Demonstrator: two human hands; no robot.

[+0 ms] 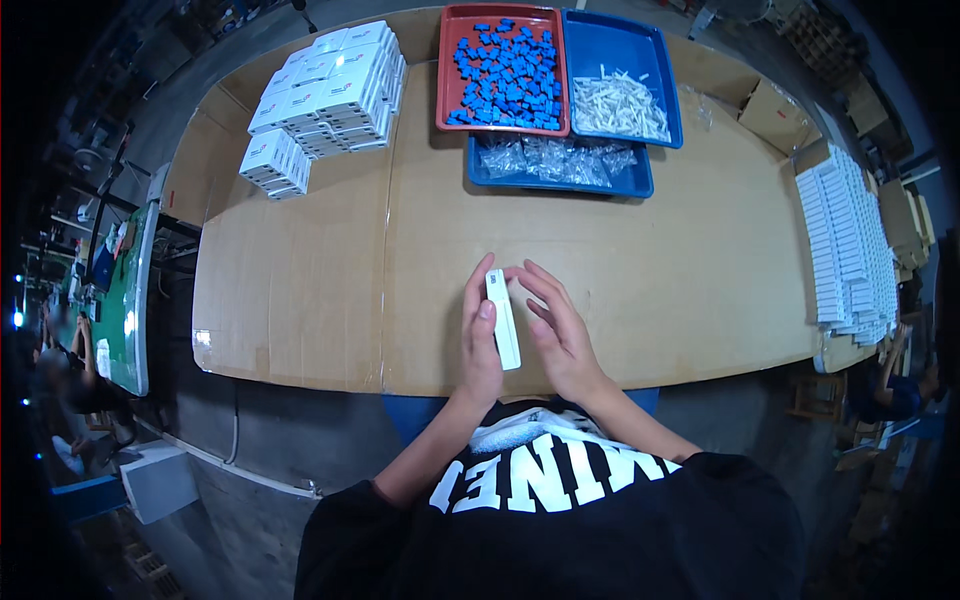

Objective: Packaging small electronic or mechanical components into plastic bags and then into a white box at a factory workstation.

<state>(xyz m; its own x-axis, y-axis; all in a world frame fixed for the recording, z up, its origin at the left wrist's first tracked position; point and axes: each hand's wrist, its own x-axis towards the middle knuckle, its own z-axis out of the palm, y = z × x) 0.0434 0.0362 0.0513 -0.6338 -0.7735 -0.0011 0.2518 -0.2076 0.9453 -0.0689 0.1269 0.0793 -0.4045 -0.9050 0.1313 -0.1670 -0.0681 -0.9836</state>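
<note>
1. Left hand (480, 335) holds a slim white box (503, 318) near the front edge of the cardboard-covered table (300, 290), just in front of the person's chest. Fingers wrap its left side, thumb lies along the face.
2. The box: long, narrow, flat, plain white, upright on a long edge and tilted slightly so the far end leans left (any print is too small to tell).
3. Right hand (558, 330) is just beside the box on its right, fingers spread and slightly curled, fingertips by the box's far end. Contact: cannot tell.
4. Far side of the table: red tray (447, 70) full of small blue parts (505, 75), touching a blue tray (668, 60) with white stick-like pieces (618, 105).
5. In front of those two, a second blue tray (640, 182) holds clear plastic bags (555, 160).
6. Far left: stacks of white cartons (325, 95), one smaller pile set apart nearer the person.
7. Right edge of the table: a row of long white boxes (848, 245) like the one in hand, packed side by side.
</note>
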